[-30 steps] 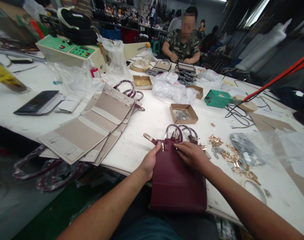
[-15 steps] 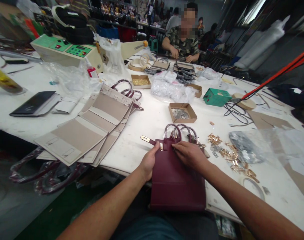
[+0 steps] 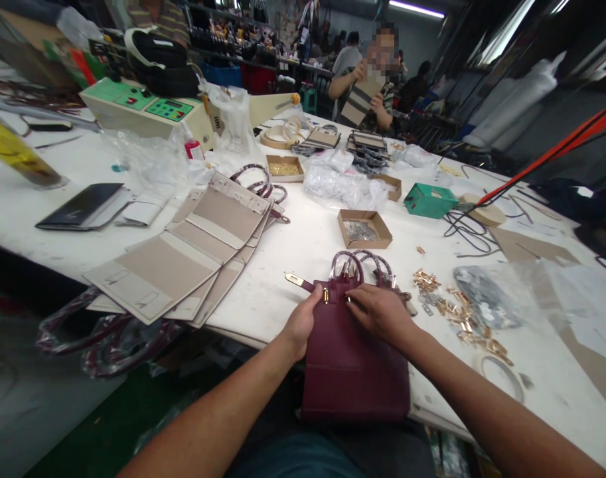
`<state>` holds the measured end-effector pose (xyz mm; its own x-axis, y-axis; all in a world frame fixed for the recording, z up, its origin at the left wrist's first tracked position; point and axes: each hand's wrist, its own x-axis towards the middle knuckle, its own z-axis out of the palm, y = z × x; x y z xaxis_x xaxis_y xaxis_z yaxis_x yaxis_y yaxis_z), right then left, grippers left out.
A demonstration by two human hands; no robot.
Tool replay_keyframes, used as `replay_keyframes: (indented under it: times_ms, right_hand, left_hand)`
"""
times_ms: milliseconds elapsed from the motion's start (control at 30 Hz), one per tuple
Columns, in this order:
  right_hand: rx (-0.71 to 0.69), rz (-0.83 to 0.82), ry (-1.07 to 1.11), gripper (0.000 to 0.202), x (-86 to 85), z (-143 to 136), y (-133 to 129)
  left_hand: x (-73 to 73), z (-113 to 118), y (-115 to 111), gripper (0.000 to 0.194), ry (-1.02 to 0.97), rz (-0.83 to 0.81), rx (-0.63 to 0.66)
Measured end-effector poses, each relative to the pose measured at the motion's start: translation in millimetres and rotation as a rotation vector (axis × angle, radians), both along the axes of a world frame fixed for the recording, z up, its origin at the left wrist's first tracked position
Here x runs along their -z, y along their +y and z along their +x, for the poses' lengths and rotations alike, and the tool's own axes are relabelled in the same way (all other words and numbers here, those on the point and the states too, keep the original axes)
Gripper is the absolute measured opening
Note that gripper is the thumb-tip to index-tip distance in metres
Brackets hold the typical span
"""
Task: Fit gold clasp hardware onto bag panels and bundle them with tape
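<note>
A dark red bag panel (image 3: 355, 372) hangs over the table's front edge toward my lap, with wrapped handles (image 3: 346, 264) at its top. My left hand (image 3: 303, 323) grips its left edge, thumb on the front beside a gold fitting (image 3: 326, 295). A strap with a gold plate (image 3: 297, 280) sticks out to the left above that thumb. My right hand (image 3: 377, 311) is closed near the top of the panel, right of the handle base, fingertips pinched at a small shiny piece whose shape is mostly hidden.
Stacked beige panels (image 3: 163, 265) lie left on the white table (image 3: 263, 299). Gold fittings (image 3: 462, 318) are scattered right, near a tape roll (image 3: 502, 375). A cardboard box (image 3: 365, 229) and green box (image 3: 429, 200) stand ahead. Across the table sits a person (image 3: 382, 86).
The view has shifted slightly. My hands remain at nearly the same places on the bag. The person opposite has raised a beige panel in both hands.
</note>
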<state>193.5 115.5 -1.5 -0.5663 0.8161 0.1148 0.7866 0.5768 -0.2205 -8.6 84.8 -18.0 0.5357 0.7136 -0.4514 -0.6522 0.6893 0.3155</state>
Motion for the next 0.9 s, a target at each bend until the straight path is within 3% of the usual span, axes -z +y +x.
replay_keyframes:
  times_ms: [133,367,533,733,900]
  right_hand:
    - [0.06,0.004,0.038,0.023,1.0,-2,-1]
    - [0.131,-0.21,0.361,0.021,-7.7,6,-3]
    - [0.119,-0.238,0.38,0.013,-5.6,2,3]
    - [0.048,-0.122,0.196,0.021,3.3,-5,3]
    - [0.036,0.069,0.082,0.033,5.7,-10,-15]
  left_hand:
    - [1.8,0,0,0.06,-0.019,0.017,-0.003]
    - [3.3,1,0,0.062,-0.005,0.027,-0.005]
    - [3.5,1,-1,0.059,0.002,0.016,-0.022]
    - [9.8,1,3,0.056,-0.025,-0.01,-0.035]
    - [12.7,-1,1,0.057,-0.072,0.022,0.0]
